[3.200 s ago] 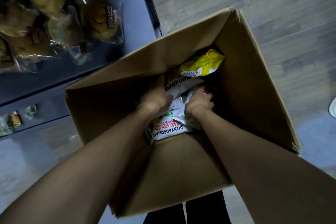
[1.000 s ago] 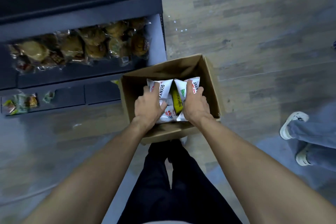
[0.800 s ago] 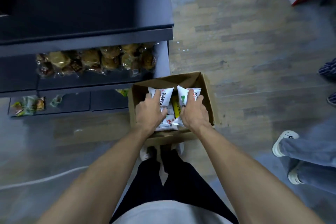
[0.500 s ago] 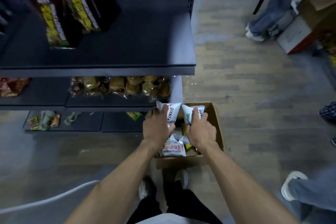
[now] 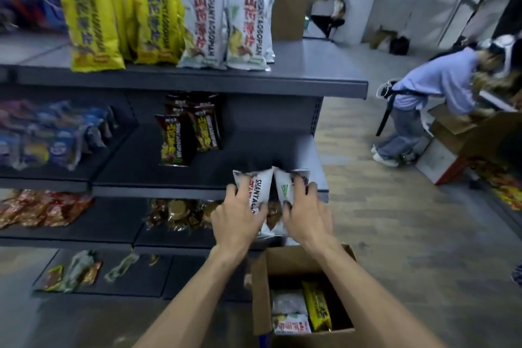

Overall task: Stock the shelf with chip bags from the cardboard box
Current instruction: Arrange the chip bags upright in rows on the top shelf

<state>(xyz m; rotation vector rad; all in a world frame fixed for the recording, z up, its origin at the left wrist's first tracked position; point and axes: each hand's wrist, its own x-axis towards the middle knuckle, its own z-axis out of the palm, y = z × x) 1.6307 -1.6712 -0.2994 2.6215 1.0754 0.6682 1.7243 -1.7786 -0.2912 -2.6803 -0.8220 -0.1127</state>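
The left hand (image 5: 237, 216) grips a white chip bag (image 5: 258, 188) with its fingers (image 5: 243, 186) curled round the front, and the right hand (image 5: 306, 213) grips a second white bag (image 5: 285, 189) just beside it, the two bags touching along their inner edges. Both bags are upright and held in the air in front of the right end of the middle shelf (image 5: 254, 155), well above the cardboard box (image 5: 285, 265). The box stands open on the floor (image 5: 395, 234) at the foot of the shelving, below the right forearm. Inside it lie a yellow bag (image 5: 317, 309) on its side and what look like two white bags (image 5: 289, 313), though blur makes the count unsure. The top shelf (image 5: 310, 79) carries a standing row of yellow bags (image 5: 118, 20) on the left and white bags (image 5: 228, 22) on the right. On the middle shelf stand a few dark brown bags (image 5: 186, 133), with bare shelf to their right. The shelf below holds clear packs of brown baked goods (image 5: 180, 213).
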